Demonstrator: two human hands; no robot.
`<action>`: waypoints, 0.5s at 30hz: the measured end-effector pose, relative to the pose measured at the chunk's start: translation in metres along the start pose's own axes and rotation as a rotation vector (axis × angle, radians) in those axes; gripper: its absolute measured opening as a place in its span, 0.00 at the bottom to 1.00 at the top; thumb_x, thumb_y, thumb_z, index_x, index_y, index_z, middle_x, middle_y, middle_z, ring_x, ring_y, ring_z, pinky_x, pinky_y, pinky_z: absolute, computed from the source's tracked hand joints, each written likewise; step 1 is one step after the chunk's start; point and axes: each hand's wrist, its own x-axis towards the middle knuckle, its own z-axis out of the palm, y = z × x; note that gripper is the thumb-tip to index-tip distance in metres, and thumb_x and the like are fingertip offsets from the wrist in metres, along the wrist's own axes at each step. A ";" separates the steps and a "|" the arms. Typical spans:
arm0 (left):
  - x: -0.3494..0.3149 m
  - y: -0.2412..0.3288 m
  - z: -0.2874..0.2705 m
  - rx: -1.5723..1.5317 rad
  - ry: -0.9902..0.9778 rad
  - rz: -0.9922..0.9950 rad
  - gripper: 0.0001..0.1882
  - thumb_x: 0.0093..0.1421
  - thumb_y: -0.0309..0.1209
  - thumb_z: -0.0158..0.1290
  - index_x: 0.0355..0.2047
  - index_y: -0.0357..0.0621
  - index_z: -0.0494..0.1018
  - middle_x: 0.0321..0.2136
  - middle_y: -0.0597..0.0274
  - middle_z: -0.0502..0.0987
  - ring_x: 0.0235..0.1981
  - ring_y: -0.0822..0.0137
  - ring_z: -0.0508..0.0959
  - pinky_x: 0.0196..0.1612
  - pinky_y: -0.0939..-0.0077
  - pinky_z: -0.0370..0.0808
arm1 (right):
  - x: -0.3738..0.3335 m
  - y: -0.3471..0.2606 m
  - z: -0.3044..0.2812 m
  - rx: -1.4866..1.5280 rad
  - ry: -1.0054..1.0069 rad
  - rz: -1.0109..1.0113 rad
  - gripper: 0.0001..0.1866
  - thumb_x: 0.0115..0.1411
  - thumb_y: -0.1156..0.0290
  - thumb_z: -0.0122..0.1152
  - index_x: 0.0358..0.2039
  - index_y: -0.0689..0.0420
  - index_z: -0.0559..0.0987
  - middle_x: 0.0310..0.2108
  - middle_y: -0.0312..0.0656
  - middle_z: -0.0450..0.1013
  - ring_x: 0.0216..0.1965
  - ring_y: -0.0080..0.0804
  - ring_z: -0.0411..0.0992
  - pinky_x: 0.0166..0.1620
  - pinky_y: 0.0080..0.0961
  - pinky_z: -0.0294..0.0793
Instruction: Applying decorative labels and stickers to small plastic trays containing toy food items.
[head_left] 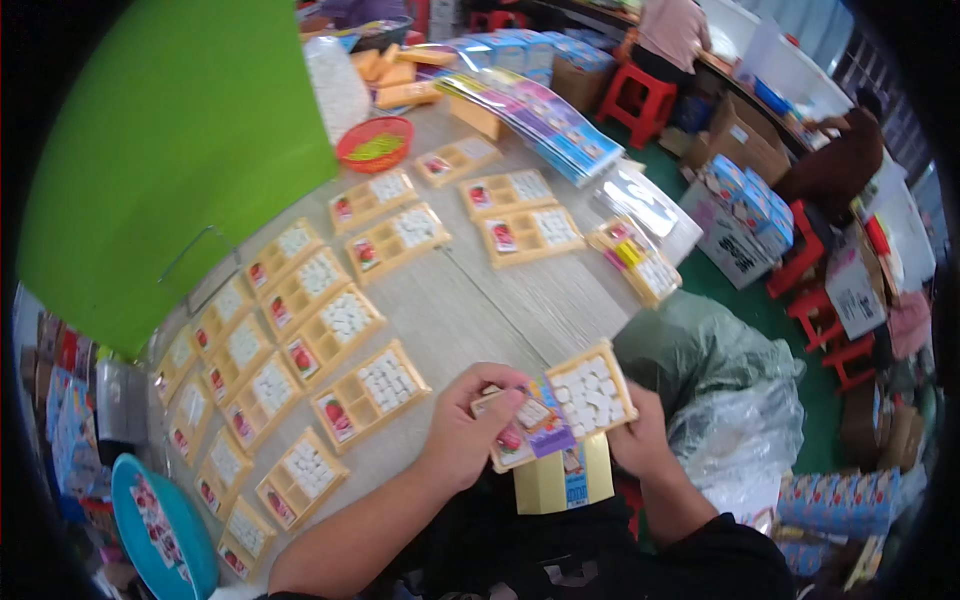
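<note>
Grey, faintly grained tabletop (480, 320) is filling the middle of the view and serving as the laying-out surface. A green panel (180, 170) is standing along its far left side, probably screening off that edge. On the right, beside the table, a translucent green plastic bag (690, 350) is bulging. A teal basin (196, 530) is sitting at the near left corner, holding small printed pieces, apparently as a supply within reach. A red basket (402, 150) is containing thin yellow-green items near the panel's right end.

A gold box (540, 487) is lying just below the hands, partly covered by what they are holding. Pale compartmented trays (356, 408) are resting flat in slanting rows, each facing much the same way, presumably so that contents can be compared at a glance.

The held tray (622, 380) is hanging above the table's near edge, between both hands. The left hand (468, 420) is pinching its left end, thumb uppermost; whether loose cards are also being gripped, cannot tell. The right hand (642, 435) is clasping the right end from the side, fingers mostly hidden underneath, likely keeping it level. A purple-banded card (552, 440) is lying across its middle; white blocks (592, 390) are crowding the right compartment.
</note>
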 end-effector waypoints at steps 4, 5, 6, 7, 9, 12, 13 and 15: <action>0.006 -0.004 -0.003 0.029 0.002 0.020 0.08 0.69 0.25 0.55 0.46 0.38 0.74 0.37 0.62 0.78 0.28 0.79 0.76 0.31 0.84 0.75 | 0.004 -0.010 -0.020 -0.045 0.536 -0.323 0.22 0.58 0.81 0.62 0.53 0.59 0.71 0.41 0.44 0.68 0.41 0.30 0.68 0.48 0.25 0.69; 0.006 -0.004 -0.004 0.064 -0.005 -0.009 0.07 0.68 0.24 0.55 0.46 0.39 0.74 0.36 0.63 0.78 0.31 0.79 0.76 0.34 0.83 0.75 | 0.006 -0.016 -0.026 -0.122 0.557 -0.438 0.22 0.58 0.72 0.70 0.52 0.56 0.74 0.50 0.48 0.66 0.51 0.38 0.67 0.56 0.33 0.66; 0.007 -0.005 -0.004 0.100 -0.008 -0.035 0.07 0.68 0.23 0.55 0.45 0.40 0.74 0.36 0.63 0.77 0.33 0.78 0.76 0.37 0.83 0.76 | 0.006 -0.023 -0.033 -0.270 0.460 -0.453 0.24 0.56 0.68 0.73 0.51 0.56 0.74 0.51 0.49 0.66 0.53 0.40 0.67 0.57 0.36 0.65; 0.007 -0.006 -0.004 0.096 -0.018 -0.074 0.07 0.67 0.22 0.54 0.46 0.39 0.73 0.37 0.62 0.77 0.35 0.77 0.77 0.40 0.81 0.76 | 0.005 -0.032 -0.038 -0.408 0.358 -0.486 0.25 0.55 0.65 0.75 0.51 0.55 0.75 0.53 0.50 0.66 0.55 0.43 0.66 0.59 0.38 0.65; 0.007 -0.008 -0.002 0.165 -0.031 -0.092 0.08 0.67 0.22 0.55 0.46 0.39 0.73 0.37 0.62 0.77 0.35 0.76 0.77 0.40 0.81 0.76 | 0.011 -0.044 -0.040 -0.517 0.131 -0.510 0.30 0.50 0.58 0.79 0.50 0.54 0.76 0.57 0.50 0.66 0.59 0.48 0.65 0.62 0.44 0.63; 0.007 -0.011 -0.001 0.202 -0.068 -0.088 0.10 0.66 0.22 0.56 0.48 0.38 0.73 0.39 0.62 0.77 0.33 0.79 0.77 0.35 0.83 0.75 | 0.023 -0.055 -0.033 -0.520 -0.154 -0.492 0.33 0.49 0.54 0.79 0.52 0.53 0.76 0.59 0.48 0.67 0.60 0.49 0.66 0.63 0.47 0.63; 0.008 -0.012 -0.001 0.203 -0.083 -0.079 0.11 0.66 0.21 0.57 0.48 0.38 0.73 0.40 0.62 0.76 0.31 0.80 0.76 0.32 0.84 0.75 | 0.027 -0.056 -0.030 -0.553 -0.226 -0.477 0.33 0.49 0.53 0.79 0.52 0.53 0.76 0.58 0.47 0.68 0.60 0.50 0.67 0.62 0.47 0.64; 0.009 -0.013 -0.003 0.236 -0.081 -0.029 0.16 0.67 0.24 0.56 0.54 0.40 0.69 0.43 0.60 0.74 0.36 0.76 0.78 0.38 0.80 0.77 | 0.032 -0.055 -0.027 -0.541 -0.328 -0.452 0.31 0.52 0.55 0.77 0.53 0.53 0.75 0.54 0.45 0.72 0.57 0.48 0.70 0.62 0.43 0.66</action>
